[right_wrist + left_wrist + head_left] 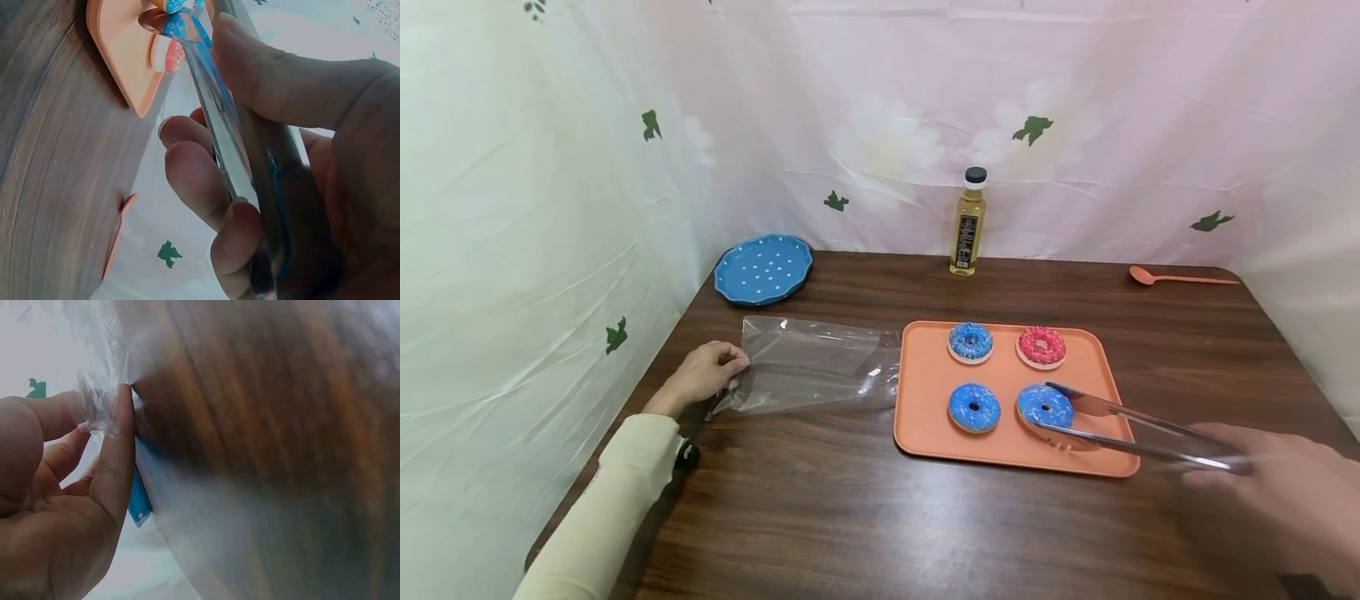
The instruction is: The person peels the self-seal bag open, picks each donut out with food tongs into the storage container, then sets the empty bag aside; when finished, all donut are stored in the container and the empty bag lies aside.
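My left hand pinches one end of a clear plastic bag between thumb and fingers. The bag lies flat on the table, its other end reaching the orange tray. At the right, my right hand grips metal tongs, fingers wrapped round both arms. The tongs' tips stand on either side of a blue donut at the tray's front right. Two more blue donuts, one at the front left and one at the back left, share the tray with a red-topped donut.
A blue dotted plate sits at the table's back left corner. Behind the tray stands a bottle of yellow liquid with a dark cap. An orange spoon lies at the back right. Patterned curtains hang round the table.
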`<state>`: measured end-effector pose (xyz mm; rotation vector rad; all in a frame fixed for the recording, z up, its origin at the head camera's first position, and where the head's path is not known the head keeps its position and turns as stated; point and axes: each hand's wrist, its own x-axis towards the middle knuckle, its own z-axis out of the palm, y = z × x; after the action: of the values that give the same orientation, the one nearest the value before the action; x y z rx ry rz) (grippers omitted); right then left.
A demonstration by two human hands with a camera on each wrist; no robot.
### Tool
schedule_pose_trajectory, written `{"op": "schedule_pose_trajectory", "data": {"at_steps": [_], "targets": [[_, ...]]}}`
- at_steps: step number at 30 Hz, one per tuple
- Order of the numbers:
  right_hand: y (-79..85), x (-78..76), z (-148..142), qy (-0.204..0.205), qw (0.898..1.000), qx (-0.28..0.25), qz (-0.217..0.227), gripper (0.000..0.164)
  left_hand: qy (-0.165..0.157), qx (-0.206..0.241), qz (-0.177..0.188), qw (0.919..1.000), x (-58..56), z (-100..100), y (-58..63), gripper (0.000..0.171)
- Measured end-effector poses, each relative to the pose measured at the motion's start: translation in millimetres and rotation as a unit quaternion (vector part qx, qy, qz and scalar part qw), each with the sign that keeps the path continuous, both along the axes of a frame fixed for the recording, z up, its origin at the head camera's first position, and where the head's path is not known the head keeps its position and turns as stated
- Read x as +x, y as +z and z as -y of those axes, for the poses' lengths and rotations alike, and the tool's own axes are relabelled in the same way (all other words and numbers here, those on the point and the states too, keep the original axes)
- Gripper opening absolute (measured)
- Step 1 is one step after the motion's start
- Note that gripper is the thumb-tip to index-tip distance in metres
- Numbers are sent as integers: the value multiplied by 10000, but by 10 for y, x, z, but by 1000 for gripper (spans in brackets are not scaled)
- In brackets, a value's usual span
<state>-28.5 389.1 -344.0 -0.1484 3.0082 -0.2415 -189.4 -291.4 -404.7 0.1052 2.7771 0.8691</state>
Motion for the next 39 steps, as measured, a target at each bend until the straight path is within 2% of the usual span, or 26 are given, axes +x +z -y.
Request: {"op": "schedule_pose_trajectory", "data": {"at_steps": [7,11,14,18,21,25,27,32,36,39], "targets": [[-72,66,-39,16,9991,-66,-424,61,15,-43,99,9999,-10,-18,-3,24],[-52,98,-15,-14,9979,-170,-632,62,16,-91,80,9999,-7,-4,-11,25],[-55,119,-58,-106,9932,-548,-1025,62,-15,-62,6,10000,-12,-9,-6,25],[-102,147,-134,-259,9795,-1352,-1473,63,7,36,-93,9999,-27,-26,14,26],[-104,135,-135,-404,9784,-1598,-1251,60,40,58,-133,9999,-32,-38,18,25],[-68,47,-110,-650,9902,-1145,-469,58,-9,-64,-273,9996,-30,-57,15,22],[-69,2,-90,-728,9926,-951,-194,59,-51,-136,-359,9992,-26,-67,12,21],[-155,-116,-93,-838,9917,-968,105,61,-161,-140,-473,9987,-4,-96,13,20],[-231,-207,-110,-1025,9890,-998,378,55,-278,-218,-509,9981,5,-106,7,22],[-273,-247,-102,-1157,9878,-992,315,45,-375,-376,-556,9970,9,-111,6,27]]}}
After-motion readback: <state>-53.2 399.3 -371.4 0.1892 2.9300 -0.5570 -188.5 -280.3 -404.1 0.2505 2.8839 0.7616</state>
